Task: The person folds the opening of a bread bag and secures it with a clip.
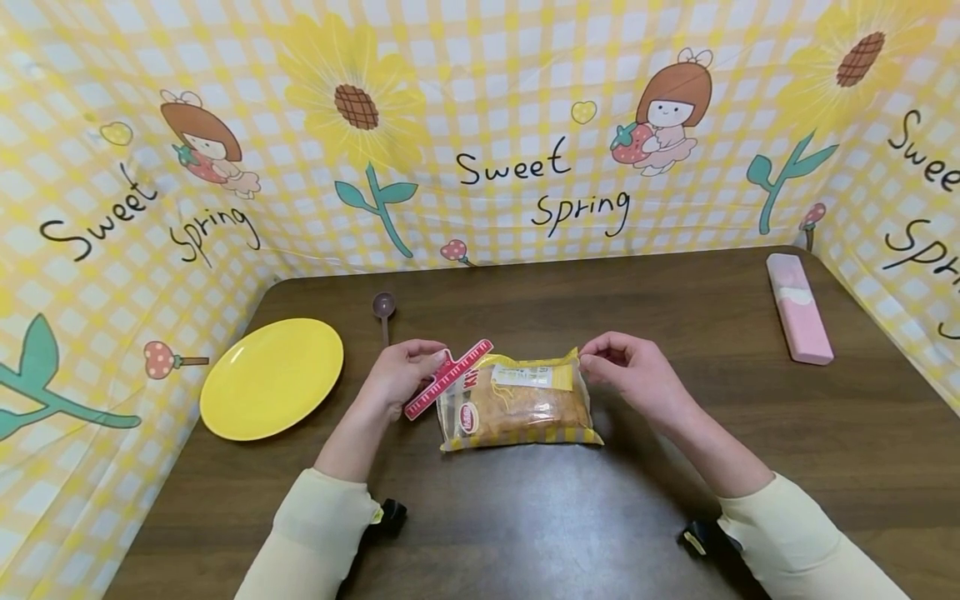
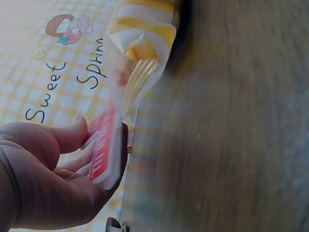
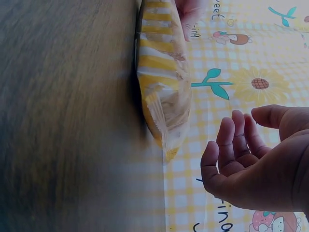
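A clear and yellow bread bag (image 1: 525, 400) lies on the table between the two hands, with browned bread showing through. My left hand (image 1: 405, 379) pinches a red-and-white bag clip (image 1: 450, 379) by its tab, thumb on top. The clip lies slanted at the bag's left end; in the left wrist view the clip (image 2: 107, 150) meets the crimped edge of the bag (image 2: 145, 53). Whether it is fastened there I cannot tell. At the bag's right end is my right hand (image 1: 633, 375). In the right wrist view this hand (image 3: 260, 164) has loosely bent fingers, holds nothing and stands apart from the bag.
Left of the hands is a yellow plate (image 1: 273, 379). A purple measuring spoon (image 1: 383, 307) lies behind my left hand. At the far right stands a long pink-and-white box (image 1: 801, 312). Printed yellow checked cloth (image 1: 495, 100) walls the brown table (image 1: 510, 533) at back and sides.
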Available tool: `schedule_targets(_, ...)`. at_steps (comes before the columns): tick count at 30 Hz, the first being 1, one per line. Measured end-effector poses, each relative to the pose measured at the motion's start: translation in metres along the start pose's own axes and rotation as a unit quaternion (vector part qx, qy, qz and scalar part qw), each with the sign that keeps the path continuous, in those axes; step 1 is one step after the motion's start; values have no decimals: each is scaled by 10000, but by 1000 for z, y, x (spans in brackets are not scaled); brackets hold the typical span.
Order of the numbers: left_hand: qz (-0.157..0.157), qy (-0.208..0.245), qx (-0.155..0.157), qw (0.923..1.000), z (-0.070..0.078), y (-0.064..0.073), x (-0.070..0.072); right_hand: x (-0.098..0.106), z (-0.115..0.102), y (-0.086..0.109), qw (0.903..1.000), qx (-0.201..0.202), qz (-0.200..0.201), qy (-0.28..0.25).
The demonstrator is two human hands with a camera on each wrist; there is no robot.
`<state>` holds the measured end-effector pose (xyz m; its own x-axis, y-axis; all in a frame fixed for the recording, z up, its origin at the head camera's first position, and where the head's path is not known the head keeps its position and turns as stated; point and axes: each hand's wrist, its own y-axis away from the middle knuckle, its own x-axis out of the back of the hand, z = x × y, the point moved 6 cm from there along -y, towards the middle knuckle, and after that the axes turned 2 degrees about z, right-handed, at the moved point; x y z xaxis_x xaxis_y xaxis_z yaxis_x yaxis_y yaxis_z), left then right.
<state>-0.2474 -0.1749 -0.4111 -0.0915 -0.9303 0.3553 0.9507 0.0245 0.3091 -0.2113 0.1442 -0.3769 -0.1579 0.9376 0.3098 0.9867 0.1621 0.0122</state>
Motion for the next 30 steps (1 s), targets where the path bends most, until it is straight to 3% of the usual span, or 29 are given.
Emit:
schedule_targets(6, -183, -280, 0, 9994, 3, 1, -3, -1, 0, 0, 10000, -23, -53, -12)
schedule_targets(11, -99, -634, -157, 9978, 7, 2, -2, -1, 1, 0, 9999, -80, -86, 61)
schedule_targets(16, 108, -930, -578, 9939, 21, 9, 0, -1, 2, 0, 9999, -57, -108, 52)
schedule_targets(21, 81, -1266, -1186, 9848, 38, 22, -7, -1, 2, 0, 9999, -60, -125, 59)
schedule_targets(26, 181, -1261, -1851, 9744, 54, 36, -13, -2, 2, 0, 9999, -54, -149, 12)
schedule_targets(30, 203, -1158, -2133, 9699, 61, 44, -16, -3, 2, 0, 9998, -58, -170, -75)
